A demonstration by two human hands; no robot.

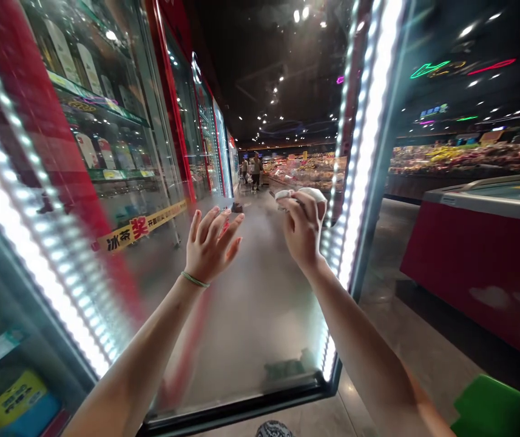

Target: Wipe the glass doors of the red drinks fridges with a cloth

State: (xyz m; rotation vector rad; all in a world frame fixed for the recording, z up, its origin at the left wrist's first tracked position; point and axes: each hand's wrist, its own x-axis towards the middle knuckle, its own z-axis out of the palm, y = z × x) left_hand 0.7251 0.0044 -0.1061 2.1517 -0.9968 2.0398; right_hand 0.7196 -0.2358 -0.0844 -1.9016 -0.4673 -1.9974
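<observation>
A fogged glass door (pixel 250 321) with bright light strips along its sides stands right in front of me. My left hand (pixel 210 246) has its fingers spread before the pane, palm towards it; I cannot tell whether it touches the glass. A thin green band (pixel 195 280) circles that wrist. My right hand (pixel 304 233) is closed around a crumpled white cloth (pixel 317 195) near the right side of the pane. The cloth shows above and beside the bent fingers, and the rest is hidden by the hand.
At left, drinks stand on lit shelves (pixel 105 175) behind glass with a yellow label strip (pixel 144 226). A red chest freezer (pixel 478 267) is at right, and a green object (pixel 491 403) lies low in front. People (pixel 255 170) stand far down the aisle.
</observation>
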